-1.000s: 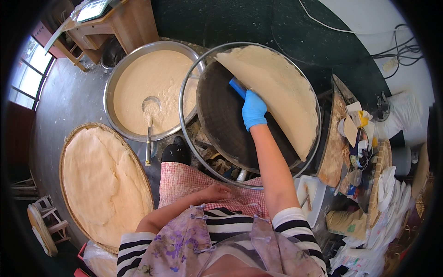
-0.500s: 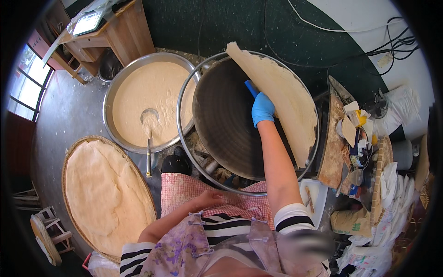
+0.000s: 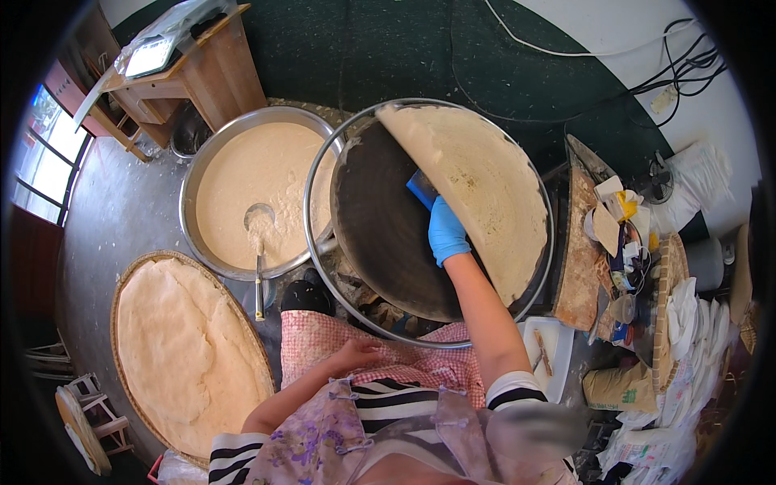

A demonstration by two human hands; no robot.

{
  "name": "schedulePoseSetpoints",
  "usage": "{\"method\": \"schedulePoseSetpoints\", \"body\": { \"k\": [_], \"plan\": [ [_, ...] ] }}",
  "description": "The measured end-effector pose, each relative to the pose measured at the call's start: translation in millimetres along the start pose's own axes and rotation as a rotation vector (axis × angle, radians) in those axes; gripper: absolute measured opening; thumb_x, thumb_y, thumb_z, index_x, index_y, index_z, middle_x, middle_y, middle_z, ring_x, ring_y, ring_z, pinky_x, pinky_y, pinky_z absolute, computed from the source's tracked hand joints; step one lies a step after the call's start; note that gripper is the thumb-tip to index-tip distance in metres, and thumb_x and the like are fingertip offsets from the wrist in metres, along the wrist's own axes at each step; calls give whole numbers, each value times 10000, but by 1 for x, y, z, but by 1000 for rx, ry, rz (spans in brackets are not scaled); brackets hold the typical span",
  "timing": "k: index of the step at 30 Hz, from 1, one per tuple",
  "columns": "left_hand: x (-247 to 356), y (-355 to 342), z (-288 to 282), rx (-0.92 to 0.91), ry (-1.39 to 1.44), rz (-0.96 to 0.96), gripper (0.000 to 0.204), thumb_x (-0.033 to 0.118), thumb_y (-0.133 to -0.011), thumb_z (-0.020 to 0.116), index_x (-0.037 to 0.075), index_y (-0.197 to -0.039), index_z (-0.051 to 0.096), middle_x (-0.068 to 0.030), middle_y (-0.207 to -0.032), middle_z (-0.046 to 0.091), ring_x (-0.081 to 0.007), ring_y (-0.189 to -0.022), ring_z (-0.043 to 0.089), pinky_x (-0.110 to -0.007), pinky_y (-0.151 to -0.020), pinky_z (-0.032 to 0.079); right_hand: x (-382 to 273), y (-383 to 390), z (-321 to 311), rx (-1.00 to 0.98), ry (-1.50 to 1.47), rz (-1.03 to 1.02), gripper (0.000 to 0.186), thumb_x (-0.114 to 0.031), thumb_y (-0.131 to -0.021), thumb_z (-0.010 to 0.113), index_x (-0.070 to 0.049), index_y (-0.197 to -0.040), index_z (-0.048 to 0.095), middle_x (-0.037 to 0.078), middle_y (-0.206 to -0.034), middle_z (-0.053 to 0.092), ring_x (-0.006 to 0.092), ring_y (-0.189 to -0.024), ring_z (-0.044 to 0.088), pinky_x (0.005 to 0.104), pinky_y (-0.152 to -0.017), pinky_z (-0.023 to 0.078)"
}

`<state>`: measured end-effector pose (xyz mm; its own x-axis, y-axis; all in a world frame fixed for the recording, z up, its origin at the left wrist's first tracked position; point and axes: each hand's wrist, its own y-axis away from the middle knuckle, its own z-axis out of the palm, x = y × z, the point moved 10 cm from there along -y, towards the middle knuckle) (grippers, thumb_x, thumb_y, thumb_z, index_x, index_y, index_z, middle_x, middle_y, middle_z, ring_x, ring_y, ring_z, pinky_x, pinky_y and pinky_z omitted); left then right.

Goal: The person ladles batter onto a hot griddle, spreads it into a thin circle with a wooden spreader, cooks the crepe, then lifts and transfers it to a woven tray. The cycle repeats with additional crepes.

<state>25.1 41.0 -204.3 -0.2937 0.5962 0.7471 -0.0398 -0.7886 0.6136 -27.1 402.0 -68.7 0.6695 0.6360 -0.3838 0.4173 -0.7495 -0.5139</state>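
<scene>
Tool, blue, gripped by gloved right hand beside pale sheet; left hand empty, fingers loosely extended.

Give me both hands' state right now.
Left hand: loosely open, apparently empty, at the checked cloth.
Right hand: closed on the blue scraper.

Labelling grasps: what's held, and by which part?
The blue-gloved right hand holds a flat blue scraper-like tool by the end nearer the wrist. The bare left hand holds nothing visible.
</scene>
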Motion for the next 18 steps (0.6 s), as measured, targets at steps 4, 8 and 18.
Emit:
{"method": "schedulePoseSetpoints", "body": {
  "k": [4, 8, 18],
  "plan": [
    [0, -2, 1, -20, 37, 28, 415, 144, -838, 637, -45, -1186, 513, -119, -973, 652, -136, -891, 603, -249, -783, 494, 28, -8, -9, 17, -131, 81, 287, -162, -884, 419, 4, -1057, 576, 223, -1070, 580, 363, -990, 555, 447, -865, 426],
    [7, -6, -10, 62, 18, 54, 388, 128, -821, 652, -38, -1154, 539, -99, -939, 653, -131, -845, 604, -249, -733, 494, 70, -23, -11, 7, -203, 154, 296, -164, -887, 414, -1, -1080, 569, 217, -1081, 578, 362, -991, 553, 442, -864, 426],
    [175, 25, -118, 845, -573, 461, 486, 112, -671, 743, 25, -1104, 540, -130, -1006, 602, -215, -915, 589, -332, -757, 480, 6, 52, -72, -143, -162, -116, 324, -169, -896, 402, -14, -1139, 549, 202, -1110, 572, 359, -995, 549, 430, -861, 427]
  ]
}}
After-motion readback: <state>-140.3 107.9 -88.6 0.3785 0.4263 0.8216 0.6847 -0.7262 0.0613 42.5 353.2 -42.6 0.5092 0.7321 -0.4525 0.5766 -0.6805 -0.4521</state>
